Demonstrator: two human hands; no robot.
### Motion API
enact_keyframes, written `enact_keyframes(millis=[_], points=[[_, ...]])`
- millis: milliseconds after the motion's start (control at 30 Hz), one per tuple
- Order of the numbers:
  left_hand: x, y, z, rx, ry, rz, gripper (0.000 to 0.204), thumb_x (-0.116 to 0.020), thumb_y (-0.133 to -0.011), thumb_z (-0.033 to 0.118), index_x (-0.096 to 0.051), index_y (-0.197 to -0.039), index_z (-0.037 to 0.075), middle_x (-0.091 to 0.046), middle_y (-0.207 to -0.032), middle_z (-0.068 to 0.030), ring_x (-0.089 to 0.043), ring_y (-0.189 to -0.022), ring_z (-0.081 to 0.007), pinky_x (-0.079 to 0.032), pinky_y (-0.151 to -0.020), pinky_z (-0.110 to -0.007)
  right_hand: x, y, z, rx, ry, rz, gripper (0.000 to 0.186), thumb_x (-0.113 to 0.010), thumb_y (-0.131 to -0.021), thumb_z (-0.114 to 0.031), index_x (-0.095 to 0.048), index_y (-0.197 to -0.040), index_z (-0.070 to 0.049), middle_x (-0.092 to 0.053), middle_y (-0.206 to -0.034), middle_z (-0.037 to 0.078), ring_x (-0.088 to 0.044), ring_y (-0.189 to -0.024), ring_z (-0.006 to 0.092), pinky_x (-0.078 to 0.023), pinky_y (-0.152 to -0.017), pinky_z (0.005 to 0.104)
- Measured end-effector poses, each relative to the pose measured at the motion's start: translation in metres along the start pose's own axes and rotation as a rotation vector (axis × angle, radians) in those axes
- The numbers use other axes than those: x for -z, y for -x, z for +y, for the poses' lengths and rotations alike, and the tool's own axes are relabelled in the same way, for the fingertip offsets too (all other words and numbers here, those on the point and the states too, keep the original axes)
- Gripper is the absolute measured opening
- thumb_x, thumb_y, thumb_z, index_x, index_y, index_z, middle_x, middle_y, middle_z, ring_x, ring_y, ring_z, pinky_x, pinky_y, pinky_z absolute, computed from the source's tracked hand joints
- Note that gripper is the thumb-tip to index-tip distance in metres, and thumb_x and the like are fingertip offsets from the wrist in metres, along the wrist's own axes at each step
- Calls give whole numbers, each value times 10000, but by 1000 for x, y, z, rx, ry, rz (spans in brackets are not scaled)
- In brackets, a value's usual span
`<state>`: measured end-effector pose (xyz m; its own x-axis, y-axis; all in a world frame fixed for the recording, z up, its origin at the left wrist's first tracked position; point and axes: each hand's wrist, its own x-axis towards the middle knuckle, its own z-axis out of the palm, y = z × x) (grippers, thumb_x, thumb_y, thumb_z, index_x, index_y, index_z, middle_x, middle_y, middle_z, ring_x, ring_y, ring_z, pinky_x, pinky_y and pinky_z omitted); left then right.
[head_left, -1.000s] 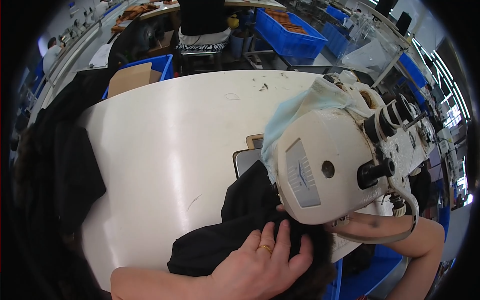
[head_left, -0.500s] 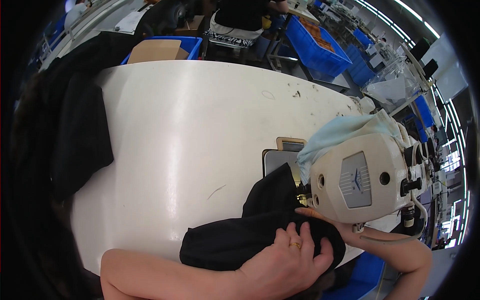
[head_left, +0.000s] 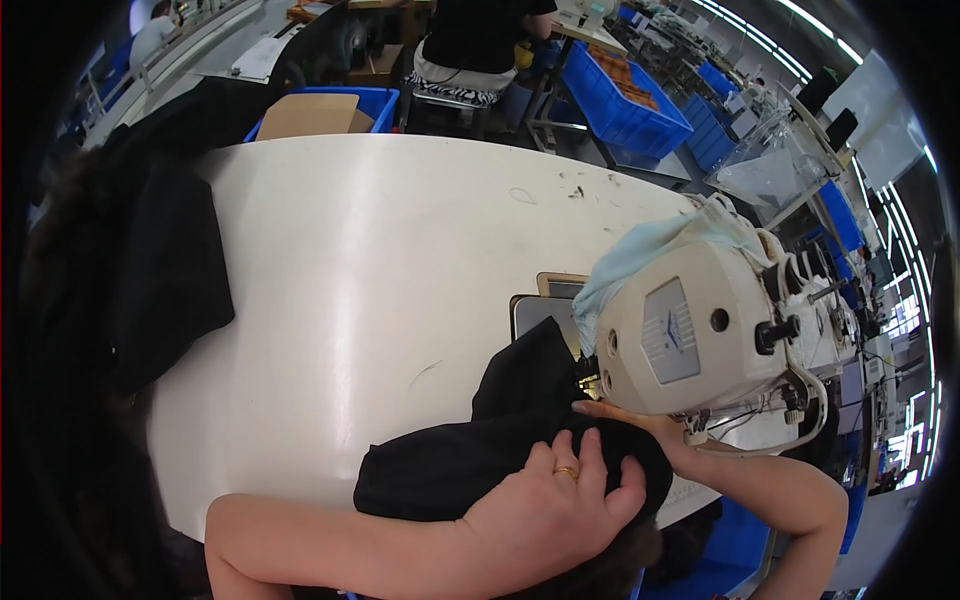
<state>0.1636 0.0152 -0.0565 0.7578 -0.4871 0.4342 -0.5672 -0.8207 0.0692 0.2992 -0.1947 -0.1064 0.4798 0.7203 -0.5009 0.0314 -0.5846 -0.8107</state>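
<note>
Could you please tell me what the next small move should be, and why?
Perhaps smooth the black fabric with the left hand first: it lies in folds under that hand and reaches up beside the lit needle area of the sewing machine, where the right hand sits close by.

Fabric [head_left: 430, 468]: is showing plain black
Sewing machine [head_left: 735, 350]: is showing cream
Draped cloth [head_left: 640, 250]: is showing pale blue
Bench [head_left: 290, 330]: is gleaming white
Stool seat [head_left: 455, 92]: is displaying black-and-white stripes

Camera view shifted, right hand [head_left: 652, 424] more exposed below sewing machine [head_left: 685, 330] than a second ago
</note>
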Motion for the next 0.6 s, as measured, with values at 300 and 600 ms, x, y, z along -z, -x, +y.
enact_keyframes(millis=[300,600], points=[[36,65,90,5,-28,11,334,-510,-893,185,-568,-1182,29,-633,-1166,-282,-663,-981,-400,-557,-827,-438,-65,42,-40,43,324,239,387,-741,-866,-357,-659,-988,2,-687,-872,89,-643,-759,115,-501,-684,249],[24,82,127,-400,5,-59,253,-544,-930,215,-607,-1154,117,-641,-1226,-167,-647,-1064,-337,-553,-882,-376,-126,108,11,385,-320,395,308,-579,-990,-205,-596,-1206,14,-714,-974,120,-646,-888,118,-510,-796,276]])
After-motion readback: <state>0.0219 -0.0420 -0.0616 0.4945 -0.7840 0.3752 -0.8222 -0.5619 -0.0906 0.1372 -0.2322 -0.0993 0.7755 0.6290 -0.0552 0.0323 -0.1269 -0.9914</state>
